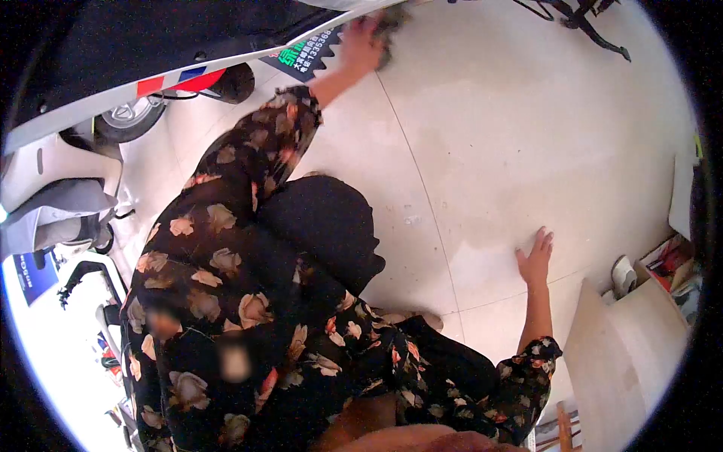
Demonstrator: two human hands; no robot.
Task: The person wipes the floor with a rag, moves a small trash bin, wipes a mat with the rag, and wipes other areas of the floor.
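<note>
My left hand [363, 47] reaches to the top of the view, its fingers blurred around a dark, rag-like cloth [389, 32] against the pale tiled floor [497, 135]. Just left of that hand is a dark printed panel [305, 54] with green and white lettering and a jagged edge. On the right, my right hand [536, 256] is held out with its fingers apart and nothing in it. It is over the floor tiles; whether it touches them I cannot tell. Flower-patterned black sleeves cover both my arms, and my dark-trousered knee [324, 226] lies between them.
A large white-edged dark body [151, 53] overhangs the upper left. Below it are a small wheel [129, 117] and parts of scooters [64, 196]. A dark metal stand [595, 26] juts in at upper right. At right are a white shoe [623, 276], an open box [666, 264] and pale boards [614, 346].
</note>
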